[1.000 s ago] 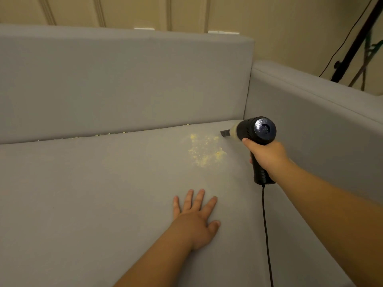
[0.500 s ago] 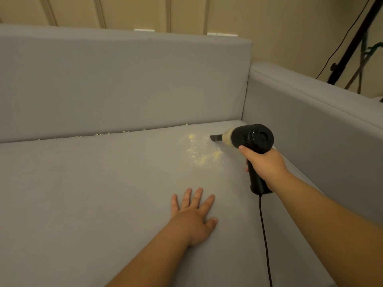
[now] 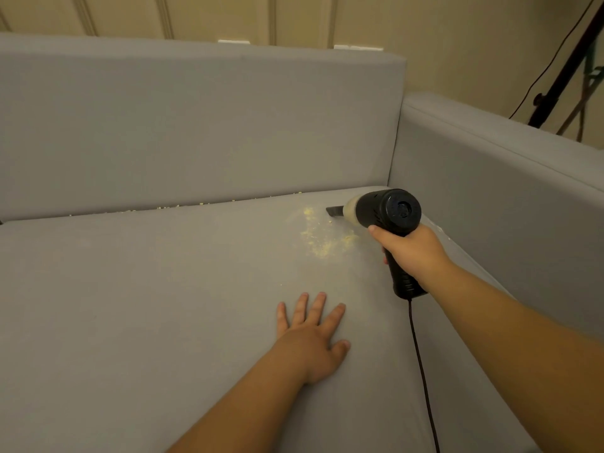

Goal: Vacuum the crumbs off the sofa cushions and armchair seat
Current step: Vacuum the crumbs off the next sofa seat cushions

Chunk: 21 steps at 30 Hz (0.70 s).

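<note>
Gripping the handheld vacuum [image 3: 389,212] by its handle, the right hand [image 3: 413,250] points its nozzle at yellow crumbs [image 3: 322,238] on the seat cushion [image 3: 147,305]; the left hand [image 3: 312,338] rests flat, fingers spread, nearby.

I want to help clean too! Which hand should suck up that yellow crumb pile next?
Probably the right hand. It already grips the vacuum, and its nozzle points at the crumb pile just beside it. The left hand lies flat on the seat cushion, holding nothing.
</note>
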{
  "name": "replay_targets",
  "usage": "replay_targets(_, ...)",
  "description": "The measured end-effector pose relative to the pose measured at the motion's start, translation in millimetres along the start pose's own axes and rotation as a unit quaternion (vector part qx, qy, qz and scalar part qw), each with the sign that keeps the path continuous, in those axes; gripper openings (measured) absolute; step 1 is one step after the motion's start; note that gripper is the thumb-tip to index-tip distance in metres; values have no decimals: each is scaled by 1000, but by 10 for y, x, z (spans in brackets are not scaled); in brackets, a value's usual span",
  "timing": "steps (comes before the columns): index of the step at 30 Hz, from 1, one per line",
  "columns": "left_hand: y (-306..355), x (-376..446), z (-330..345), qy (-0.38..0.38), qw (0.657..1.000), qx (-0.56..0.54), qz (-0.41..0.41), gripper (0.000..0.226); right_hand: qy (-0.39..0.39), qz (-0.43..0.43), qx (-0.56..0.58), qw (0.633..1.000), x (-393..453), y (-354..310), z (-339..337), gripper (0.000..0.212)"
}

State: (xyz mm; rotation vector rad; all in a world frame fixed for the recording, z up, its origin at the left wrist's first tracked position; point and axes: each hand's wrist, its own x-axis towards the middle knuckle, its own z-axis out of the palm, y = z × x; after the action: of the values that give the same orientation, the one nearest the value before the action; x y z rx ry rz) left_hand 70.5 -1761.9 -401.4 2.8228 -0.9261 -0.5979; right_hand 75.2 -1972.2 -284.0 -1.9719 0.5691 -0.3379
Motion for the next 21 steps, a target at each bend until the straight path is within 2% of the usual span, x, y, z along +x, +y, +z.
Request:
replay_targets(5,1,8,7,1,1000,1,0,71,55,-24,-5,998,-41,57,-51,21)
replay_targets(9,-1,4,-8,1,1000,0,1,71,76,14,32,997,-68,104,-104,23)
replay_targets(16,5,-4,-10,-4,1000,3,-1,70,35,43,85,995,-148,18,-88,23)
replay_targets(21,10,-8,-16,-6,1000,3,1,70,-3,29,54,998,-251,-55,-76,27)
